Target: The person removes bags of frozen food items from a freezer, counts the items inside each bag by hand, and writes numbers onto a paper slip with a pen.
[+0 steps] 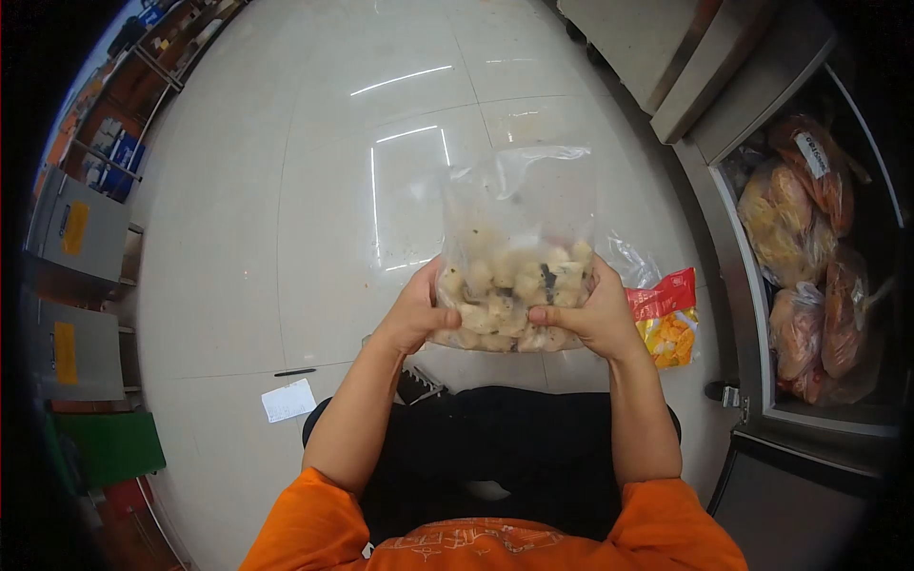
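The left hand (416, 306) and right hand (602, 314) grip the lower sides of a clear bag (514, 285) of pale chunks, thumbs across its front, above the floor (324, 190). Toward the floor's near left corner lie a paper (288, 401) and, just beyond, a pen (295, 372). A red-and-yellow packet (668, 324) lies near its right edge, beside an open cabinet (721, 224) holding bagged food (785, 214).

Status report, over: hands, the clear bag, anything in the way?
Left hand and right hand gripping clear bag by its sides. Pale chunks low inside. Nothing seen blocking it; red-and-yellow packet on floor, off right.
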Demonstrator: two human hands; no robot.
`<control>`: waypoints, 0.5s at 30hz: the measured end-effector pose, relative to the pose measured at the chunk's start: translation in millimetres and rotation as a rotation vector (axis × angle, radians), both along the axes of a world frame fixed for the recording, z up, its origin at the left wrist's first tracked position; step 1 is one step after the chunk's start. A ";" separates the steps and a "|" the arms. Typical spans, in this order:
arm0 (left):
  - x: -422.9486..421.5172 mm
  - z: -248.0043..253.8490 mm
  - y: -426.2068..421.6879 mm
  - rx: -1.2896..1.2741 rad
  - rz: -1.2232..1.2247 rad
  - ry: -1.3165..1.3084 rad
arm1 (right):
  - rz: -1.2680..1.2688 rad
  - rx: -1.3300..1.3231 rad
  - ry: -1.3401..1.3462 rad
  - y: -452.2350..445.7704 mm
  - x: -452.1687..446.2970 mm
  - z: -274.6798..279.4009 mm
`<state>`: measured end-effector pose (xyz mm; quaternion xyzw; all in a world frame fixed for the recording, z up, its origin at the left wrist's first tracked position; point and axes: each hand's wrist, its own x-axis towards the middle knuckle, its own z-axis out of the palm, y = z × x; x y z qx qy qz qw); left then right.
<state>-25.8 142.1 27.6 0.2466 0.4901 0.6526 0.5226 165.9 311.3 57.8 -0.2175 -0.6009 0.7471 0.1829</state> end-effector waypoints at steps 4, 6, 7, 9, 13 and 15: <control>10.7 13.2 -1.2 -0.040 0.031 0.247 | 0.048 -0.005 -0.031 -1.4 2.5 -13.5; 8.2 12.5 -1.4 -0.087 0.024 0.232 | 0.073 0.041 -0.008 0.6 5.4 -9.6; 4.5 12.4 -2.1 -0.102 0.011 0.194 | 0.086 0.064 0.003 0.7 5.9 -6.8; 0.8 9.8 -4.2 -0.127 -0.014 0.153 | 0.044 -0.013 -0.026 -0.4 5.6 -10.1; -9.3 -6.6 -9.4 -0.162 -0.054 0.073 | -0.012 0.123 -0.069 -0.5 4.6 -9.5; -9.7 -4.9 -8.6 -0.083 -0.032 0.025 | -0.038 0.151 -0.091 0.4 4.8 -16.0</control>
